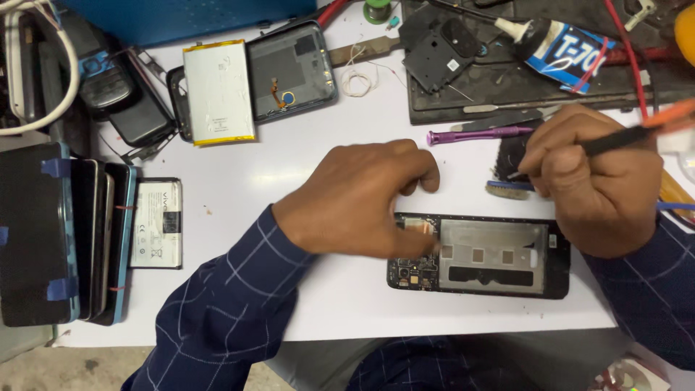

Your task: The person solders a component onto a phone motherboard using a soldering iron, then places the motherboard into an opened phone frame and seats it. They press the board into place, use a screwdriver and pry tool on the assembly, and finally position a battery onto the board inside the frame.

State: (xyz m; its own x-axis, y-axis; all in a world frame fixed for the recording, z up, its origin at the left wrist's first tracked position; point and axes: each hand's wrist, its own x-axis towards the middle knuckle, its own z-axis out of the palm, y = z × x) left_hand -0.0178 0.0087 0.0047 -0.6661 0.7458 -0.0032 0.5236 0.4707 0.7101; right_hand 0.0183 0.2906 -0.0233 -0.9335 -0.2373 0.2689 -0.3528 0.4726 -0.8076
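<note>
An opened phone (499,257) lies flat on the white table (289,188), its grey inner frame and circuit board bare. My left hand (362,195) hovers over its left end, fingers curled and holding nothing that I can see. My right hand (590,181) sits above the phone's right end, closed around a thin black tool (615,139) with an orange end. The tool's tip points at a small black brush (510,170) just beyond the phone.
A loose battery (217,90) rests on a phone back cover (293,69) at the back. Several phones (72,232) are stacked at the left beside another battery (157,223). A purple screwdriver (478,135), a dark work mat (507,72) and a glue tube (565,45) lie at the back right.
</note>
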